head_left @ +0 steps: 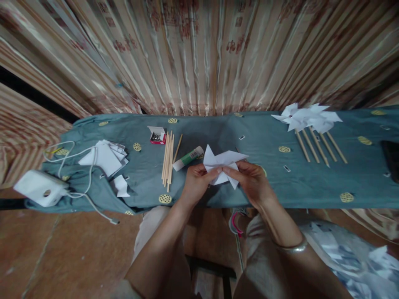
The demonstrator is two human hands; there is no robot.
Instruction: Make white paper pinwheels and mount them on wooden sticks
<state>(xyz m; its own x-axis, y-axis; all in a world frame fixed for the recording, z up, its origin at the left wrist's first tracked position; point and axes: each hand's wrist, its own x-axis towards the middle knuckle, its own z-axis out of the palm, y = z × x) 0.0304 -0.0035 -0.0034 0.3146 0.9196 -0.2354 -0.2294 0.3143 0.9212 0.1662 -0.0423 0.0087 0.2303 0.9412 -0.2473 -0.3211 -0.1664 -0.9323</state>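
Note:
A white paper pinwheel (226, 158) is held between my two hands above the cloth-covered table. My left hand (197, 181) grips its left side, with the thumb pressed near the centre. From the right, my right hand (253, 181) pinches it the same way, and both thumb tips nearly meet at the middle. The fingers behind the paper are hidden. Just left of the pinwheel lies a green and white glue stick (188, 158). Beside that is a bundle of wooden sticks (168, 160), with a thinner brown stick (178, 147) next to it.
A small open box of metal pins (158, 136) sits behind the sticks. Cut paper (106, 158) and a white power bank (42, 187) with cables lie left. Finished pinwheels on sticks (307, 118) rest at the right. A bag of paper pieces (352, 257) stands below the table (311, 187).

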